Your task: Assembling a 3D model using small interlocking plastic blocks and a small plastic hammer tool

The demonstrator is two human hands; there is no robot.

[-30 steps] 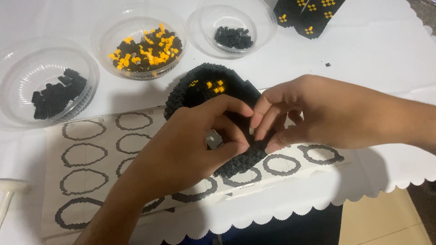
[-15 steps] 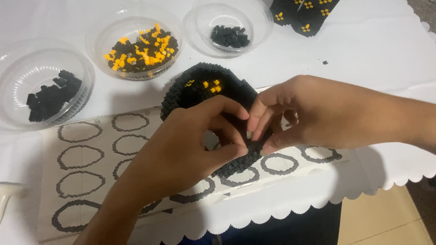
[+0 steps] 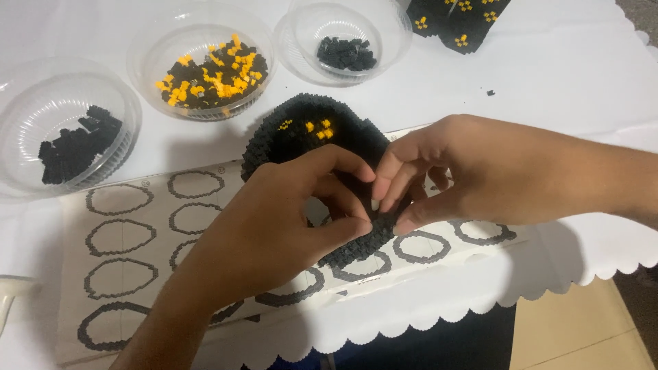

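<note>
A black model built of tiny bricks (image 3: 310, 133), with a few orange bricks on top, stands on a paper sheet printed with ring outlines (image 3: 130, 233). My left hand (image 3: 274, 226) comes from the lower left and pinches the model's near edge between thumb and fingers. From the right, my right hand (image 3: 466, 175) grips the same edge, its fingertips almost meeting those of the left. The model's front part is hidden behind both hands.
Three clear plastic bowls stand at the back: one with black bricks at left (image 3: 65, 140), one with mixed orange and black bricks (image 3: 205, 58), one with few black bricks (image 3: 346, 41). Another black-and-orange built piece (image 3: 456, 20) lies at top. The scalloped tablecloth edge (image 3: 411, 322) runs near me.
The view has shifted slightly. My fingers have closed tighter on the model's near edge; the small grey piece seen by my left thumb earlier is out of sight.
</note>
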